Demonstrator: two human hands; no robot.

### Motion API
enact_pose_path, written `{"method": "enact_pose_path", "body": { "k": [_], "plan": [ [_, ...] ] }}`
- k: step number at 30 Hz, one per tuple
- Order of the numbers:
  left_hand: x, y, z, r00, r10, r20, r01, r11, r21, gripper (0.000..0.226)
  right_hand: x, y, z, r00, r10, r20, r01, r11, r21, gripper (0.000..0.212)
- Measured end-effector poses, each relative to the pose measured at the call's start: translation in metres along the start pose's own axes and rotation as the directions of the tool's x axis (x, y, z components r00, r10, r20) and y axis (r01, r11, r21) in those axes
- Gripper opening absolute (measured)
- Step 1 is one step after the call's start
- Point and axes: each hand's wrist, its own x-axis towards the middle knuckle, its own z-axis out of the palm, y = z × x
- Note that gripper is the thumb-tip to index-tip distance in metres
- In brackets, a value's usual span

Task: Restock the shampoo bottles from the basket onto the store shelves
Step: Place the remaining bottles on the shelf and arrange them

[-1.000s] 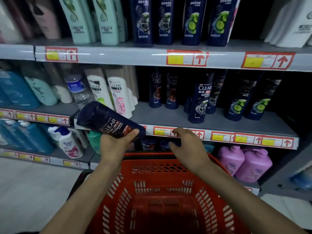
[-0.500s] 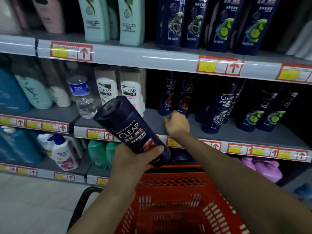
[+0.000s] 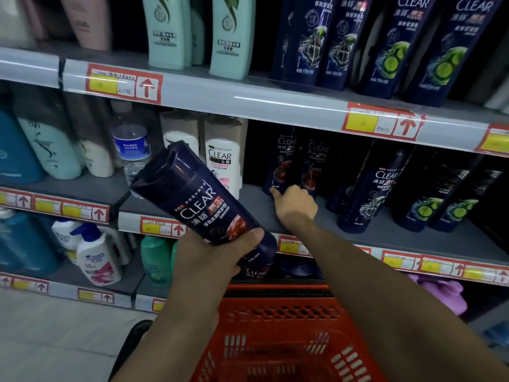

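One tilted bottle [image 3: 199, 198], left hand [image 3: 209, 260] gripping base

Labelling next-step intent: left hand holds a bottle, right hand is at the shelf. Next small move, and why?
Probably stand the tilted dark navy CLEAR shampoo bottle in the left hand upright on the grey middle shelf, in front of the two matching red-label bottles that the right hand touches; bare shelf shows there.

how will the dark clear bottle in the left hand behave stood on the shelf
Probably rigid: the dark Clear bottle shows no dent under the left hand. Tall and narrow, so likely tippy upright. Glossy, perhaps slippery.
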Motion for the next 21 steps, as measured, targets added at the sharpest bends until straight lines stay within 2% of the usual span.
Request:
{"method": "enact_pose_path", "body": {
  "k": [5, 9, 14, 19, 21],
  "plan": [
    [0.001, 0.000, 0.006, 1.000, 0.017, -0.002, -0.016, 0.999, 0.040, 0.047, -0.001, -0.007, 0.001, 0.998, 0.051, -0.023, -0.051, 0.999, 0.000, 0.057],
    [0.000, -0.003, 0.011, 1.000, 0.023, 0.007, -0.023, 1.000, 0.016, 0.033, -0.003, -0.012, 0.004, 0.997, 0.070, -0.045, -0.071, 0.997, -0.020, 0.061],
    [0.002, -0.003, 0.020, 0.999, -0.014, 0.035, 0.015, 0.999, -0.033, 0.037, -0.005, -0.013, 0.002, 0.995, 0.094, -0.020, -0.094, 0.996, 0.001, 0.061],
    [0.005, -0.004, 0.022, 0.999, -0.036, 0.019, 0.037, 0.999, -0.034, 0.037, -0.004, 0.008, -0.006, 0.990, 0.117, 0.076, -0.126, 0.986, 0.113, 0.029],
    [0.003, -0.002, 0.021, 0.999, -0.033, 0.014, 0.034, 0.999, -0.032, 0.037, -0.004, 0.023, -0.010, 0.983, 0.174, 0.059, -0.181, 0.972, 0.148, 0.029]
  ]
}}
